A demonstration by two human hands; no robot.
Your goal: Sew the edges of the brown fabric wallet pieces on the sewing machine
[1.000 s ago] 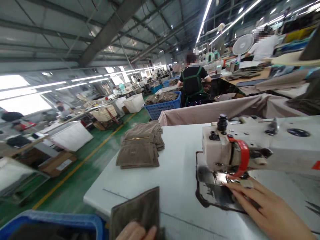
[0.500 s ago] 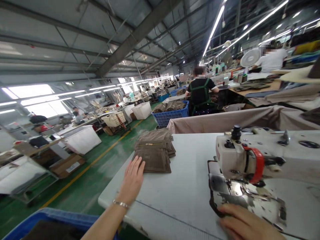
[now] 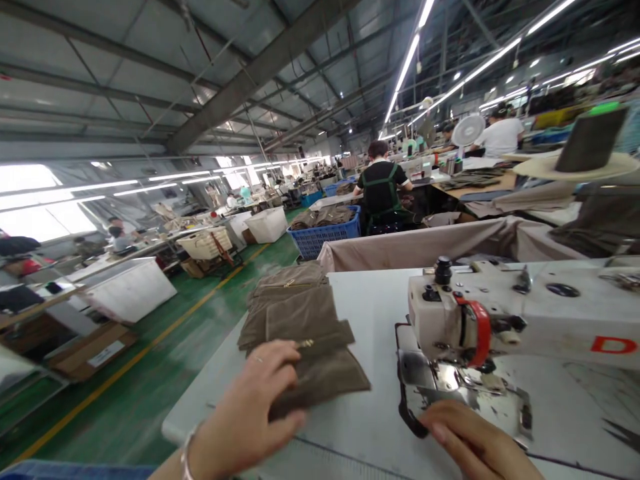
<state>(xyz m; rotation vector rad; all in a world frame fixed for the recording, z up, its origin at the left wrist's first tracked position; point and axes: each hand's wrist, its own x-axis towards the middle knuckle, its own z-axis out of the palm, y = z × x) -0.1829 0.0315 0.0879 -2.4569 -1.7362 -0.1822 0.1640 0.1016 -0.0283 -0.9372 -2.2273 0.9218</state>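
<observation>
My left hand [image 3: 255, 407] lies over a brown fabric piece with a zipper [image 3: 330, 377], its fingers curled onto the cloth and slightly blurred. This piece slants off the front of a pile of similar brown pieces [image 3: 285, 293] on the white table. My right hand [image 3: 480, 440] is at the lower corner of the sewing machine's dark-rimmed metal plate [image 3: 417, 370]. Its fingers are bent and together; whether something is between them is hidden. Above that plate is the white sewing machine [image 3: 540, 300] with a red band around its head.
A ruler scale [image 3: 345, 460] runs along the near part of the table. Scissors [image 3: 623, 437] lie at the right edge. A pinkish cloth-lined bin [image 3: 425, 247] stands behind the table. Beyond are a blue crate [image 3: 325, 237] of brown fabric and a seated co-worker [image 3: 380, 187].
My left hand has taken the zippered piece from the pile and drawn it toward me and rightward. My right hand stays by the plate's corner. The view has turned slightly right.
</observation>
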